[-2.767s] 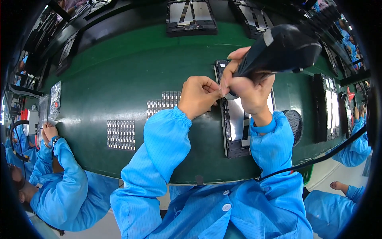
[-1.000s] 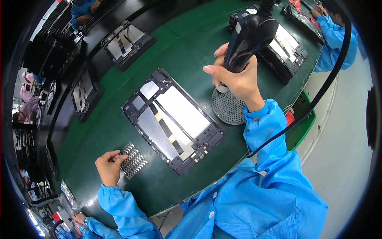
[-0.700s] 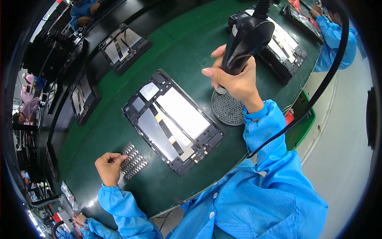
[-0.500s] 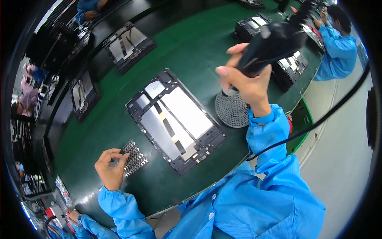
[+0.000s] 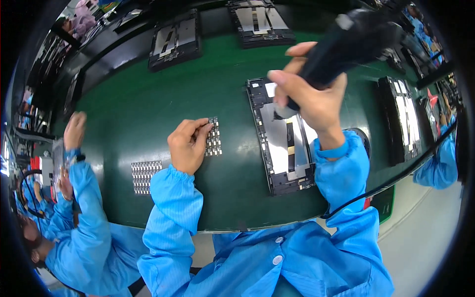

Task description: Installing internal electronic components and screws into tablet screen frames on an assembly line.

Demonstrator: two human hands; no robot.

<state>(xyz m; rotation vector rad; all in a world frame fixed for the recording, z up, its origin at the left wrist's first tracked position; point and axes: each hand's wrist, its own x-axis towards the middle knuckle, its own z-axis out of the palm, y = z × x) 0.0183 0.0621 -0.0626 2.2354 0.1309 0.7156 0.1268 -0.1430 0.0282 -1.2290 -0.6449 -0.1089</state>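
Note:
My right hand (image 5: 314, 99) grips a thick black electric screwdriver (image 5: 341, 49), slanted with its pale tip end down over an opened tablet-like device (image 5: 277, 158). The device lies on the green table with silver battery plates, a black frame and dark ribbon strips; my right hand and sleeve cover part of it. Whether the tip touches it I cannot tell. To its left, my left hand (image 5: 188, 143) pinches at the edge of a sheet of small circuit boards (image 5: 213, 141), partly hiding it. A second such sheet (image 5: 145, 177) lies further left.
More opened devices stand at the back (image 5: 174, 42) and on the right (image 5: 401, 119). A dark round tray (image 5: 365, 140) shows behind my right sleeve. The black cord (image 5: 391, 180) runs along my right side. A co-worker's blue sleeve (image 5: 89, 188) reaches in at left.
My right hand with the screwdriver has moved from over the round perforated tray to over the opened device. My left hand stays at the sheet of boards. The view has turned left.

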